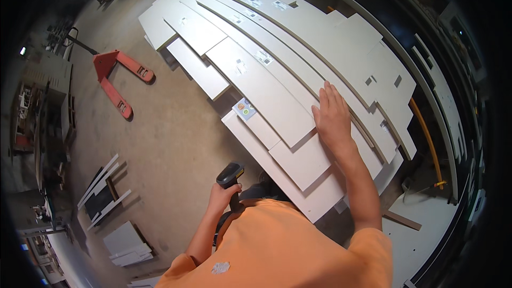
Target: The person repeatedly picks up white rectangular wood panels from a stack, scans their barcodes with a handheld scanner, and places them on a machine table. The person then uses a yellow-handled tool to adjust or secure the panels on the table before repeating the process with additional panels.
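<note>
A black handheld barcode scanner (231, 176) is gripped in my left hand (217, 198), held low in front of my body. My right hand (334, 120) lies with its fingers stretched out on the stacked white panels (261, 88), near the edge of one long strip. These boards are piled in uneven, overlapping layers, and several carry small printed labels, such as the label (263, 57) on a middle panel. A colourful sticker (244, 109) sits on a lower board at the pile's left side.
A red pallet jack (109, 74) stands on the concrete floor to the left. Cut strips (104, 192) and more white panels (127, 245) lie lower left. Beyond the pile on the right runs a yellow-orange hose (426, 133), with a brown board (402, 220) nearer me.
</note>
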Tool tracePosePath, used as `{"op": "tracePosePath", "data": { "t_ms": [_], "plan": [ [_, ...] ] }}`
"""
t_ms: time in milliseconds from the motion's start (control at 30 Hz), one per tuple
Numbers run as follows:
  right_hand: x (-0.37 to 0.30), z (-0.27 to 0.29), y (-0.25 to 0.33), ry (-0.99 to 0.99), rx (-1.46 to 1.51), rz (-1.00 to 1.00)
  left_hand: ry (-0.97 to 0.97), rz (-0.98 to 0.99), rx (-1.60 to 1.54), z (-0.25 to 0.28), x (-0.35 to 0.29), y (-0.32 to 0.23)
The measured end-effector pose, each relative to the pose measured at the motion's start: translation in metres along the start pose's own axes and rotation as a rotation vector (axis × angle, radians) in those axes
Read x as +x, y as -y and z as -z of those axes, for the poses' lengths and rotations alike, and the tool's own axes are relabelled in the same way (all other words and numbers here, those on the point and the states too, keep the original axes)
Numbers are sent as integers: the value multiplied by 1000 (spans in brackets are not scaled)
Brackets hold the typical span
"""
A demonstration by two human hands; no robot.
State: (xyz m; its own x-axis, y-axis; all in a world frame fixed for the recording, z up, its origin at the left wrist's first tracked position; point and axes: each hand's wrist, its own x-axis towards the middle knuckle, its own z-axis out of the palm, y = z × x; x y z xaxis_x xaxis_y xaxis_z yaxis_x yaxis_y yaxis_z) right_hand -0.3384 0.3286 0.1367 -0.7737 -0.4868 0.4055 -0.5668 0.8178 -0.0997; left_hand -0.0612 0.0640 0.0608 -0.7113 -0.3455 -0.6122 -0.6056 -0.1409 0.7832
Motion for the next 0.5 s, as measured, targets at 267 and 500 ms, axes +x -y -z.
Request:
{"op": "tracePosePath", "data": {
  "t_ms": [267, 500],
  "plan": [
    [17, 0, 32, 24, 100, -136, 86, -147, 47, -6, 40, -31],
    [16, 25, 23, 5, 67, -146, 84, -214, -45, 2, 51, -32]
  ]
}}
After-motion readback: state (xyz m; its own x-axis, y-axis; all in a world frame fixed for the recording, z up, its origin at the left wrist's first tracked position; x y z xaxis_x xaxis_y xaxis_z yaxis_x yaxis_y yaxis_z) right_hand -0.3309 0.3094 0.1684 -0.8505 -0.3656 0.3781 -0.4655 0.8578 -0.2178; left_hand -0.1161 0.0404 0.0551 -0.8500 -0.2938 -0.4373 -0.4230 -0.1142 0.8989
